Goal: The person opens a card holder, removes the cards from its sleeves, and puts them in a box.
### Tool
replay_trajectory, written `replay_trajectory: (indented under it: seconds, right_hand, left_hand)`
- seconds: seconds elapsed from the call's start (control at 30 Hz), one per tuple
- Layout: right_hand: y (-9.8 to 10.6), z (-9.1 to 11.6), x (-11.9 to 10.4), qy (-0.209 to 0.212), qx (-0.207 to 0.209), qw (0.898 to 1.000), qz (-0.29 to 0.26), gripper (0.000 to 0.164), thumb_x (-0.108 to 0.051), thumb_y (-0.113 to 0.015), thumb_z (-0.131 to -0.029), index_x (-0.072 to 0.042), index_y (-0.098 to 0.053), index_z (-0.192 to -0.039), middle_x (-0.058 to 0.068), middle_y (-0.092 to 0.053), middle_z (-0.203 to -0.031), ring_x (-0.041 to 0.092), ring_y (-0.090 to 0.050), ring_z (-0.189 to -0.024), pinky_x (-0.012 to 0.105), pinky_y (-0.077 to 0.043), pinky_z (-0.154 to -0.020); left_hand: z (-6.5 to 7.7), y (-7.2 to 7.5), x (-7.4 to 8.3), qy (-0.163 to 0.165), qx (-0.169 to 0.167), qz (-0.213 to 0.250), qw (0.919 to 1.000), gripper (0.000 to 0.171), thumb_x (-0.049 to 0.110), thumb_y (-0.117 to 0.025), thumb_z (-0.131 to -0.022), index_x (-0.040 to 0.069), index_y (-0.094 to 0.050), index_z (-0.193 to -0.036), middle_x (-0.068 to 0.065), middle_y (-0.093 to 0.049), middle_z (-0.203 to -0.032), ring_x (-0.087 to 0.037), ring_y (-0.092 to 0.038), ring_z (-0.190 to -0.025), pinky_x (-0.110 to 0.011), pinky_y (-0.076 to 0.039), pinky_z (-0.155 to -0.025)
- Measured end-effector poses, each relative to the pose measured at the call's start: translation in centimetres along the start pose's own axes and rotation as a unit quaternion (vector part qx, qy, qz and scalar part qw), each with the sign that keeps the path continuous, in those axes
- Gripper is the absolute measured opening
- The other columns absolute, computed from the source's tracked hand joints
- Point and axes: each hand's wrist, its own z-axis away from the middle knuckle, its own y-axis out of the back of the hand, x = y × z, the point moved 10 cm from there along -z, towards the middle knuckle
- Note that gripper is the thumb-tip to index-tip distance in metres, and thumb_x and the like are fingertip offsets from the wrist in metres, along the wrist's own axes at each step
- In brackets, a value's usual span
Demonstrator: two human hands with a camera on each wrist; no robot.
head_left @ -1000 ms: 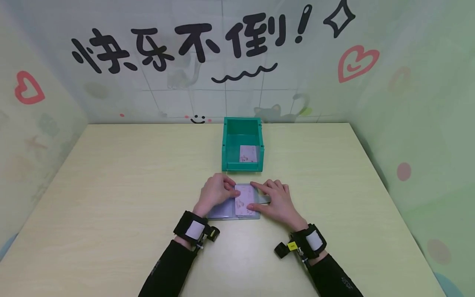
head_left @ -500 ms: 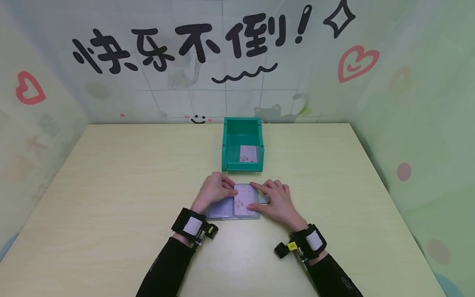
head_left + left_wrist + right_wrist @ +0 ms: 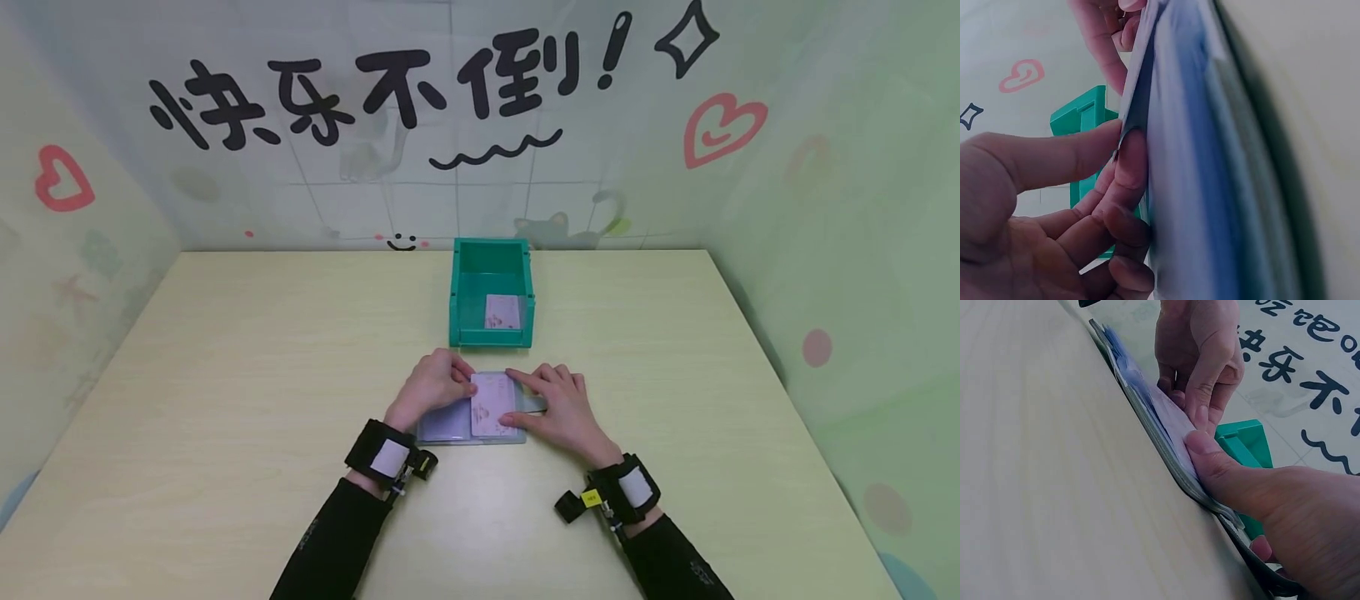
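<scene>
A small card album (image 3: 446, 425) with pale purple, clear-edged pages lies open on the table. On its right half is a pink printed card (image 3: 491, 407). My left hand (image 3: 435, 385) pinches the card's left edge between thumb and finger, and the left wrist view shows that edge slightly lifted. At the album's right side is my right hand (image 3: 558, 406). Its index finger reaches straight to the top edge, while its thumb (image 3: 1210, 450) presses on the card's face. A grey strap (image 3: 534, 404) runs out beneath this hand. Whether the card sits inside a sleeve I cannot tell.
Just behind the album stands a green plastic bin (image 3: 491, 337), with another pink card (image 3: 502, 312) inside it. A printed backdrop (image 3: 375, 192) rises at the back of the wooden table (image 3: 262, 350).
My left hand has shifted slightly left, and the pink card's left edge has moved a little left with it. My right hand stays in place on the album.
</scene>
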Motion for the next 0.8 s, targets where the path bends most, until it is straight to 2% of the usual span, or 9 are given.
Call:
replay_trajectory:
  seconds: [0.27, 0.63, 0.8]
  right_hand:
    - [0.04, 0.00, 0.11, -0.002, -0.003, 1.000, -0.003, 0.071, -0.048, -0.082, -0.079, -0.022, -0.060, -0.141, 0.001, -0.050, -0.095, 0.022, -0.041, -0.098, 0.040, -0.023, -0.086]
    - [-0.11, -0.04, 0.23, 0.006, 0.003, 1.000, 0.003, 0.071, -0.049, -0.082, -0.079, -0.023, -0.060, -0.141, 0.000, -0.050, -0.095, 0.021, -0.040, -0.098, 0.040, -0.023, -0.085]
    - [-0.23, -0.01, 0.32, 0.003, -0.002, 1.000, 0.003, 0.071, -0.050, -0.081, -0.079, -0.023, -0.060, -0.141, 0.000, -0.050, -0.095, 0.021, -0.040, -0.098, 0.040, -0.024, -0.086]
  left_hand:
    - [-0.04, 0.19, 0.27, 0.007, 0.016, -0.019, 0.9997, 0.025, 0.019, -0.083, -0.083, 0.003, -0.074, -0.101, -0.008, -0.074, -0.087, -0.020, -0.066, -0.080, -0.027, -0.048, -0.069]
    - [0.15, 0.75, -0.20, -0.002, 0.013, -0.003, 0.9999, 0.024, 0.014, -0.081, -0.085, 0.000, -0.074, -0.104, -0.010, -0.072, -0.086, -0.019, -0.063, -0.075, -0.024, -0.047, -0.067]
    - [0.42, 0.98, -0.66, 0.007, 0.002, 0.031, 0.9995, 0.027, 0.010, -0.077, -0.087, -0.002, -0.071, -0.111, -0.012, -0.072, -0.089, -0.017, -0.065, -0.069, -0.024, -0.052, -0.064]
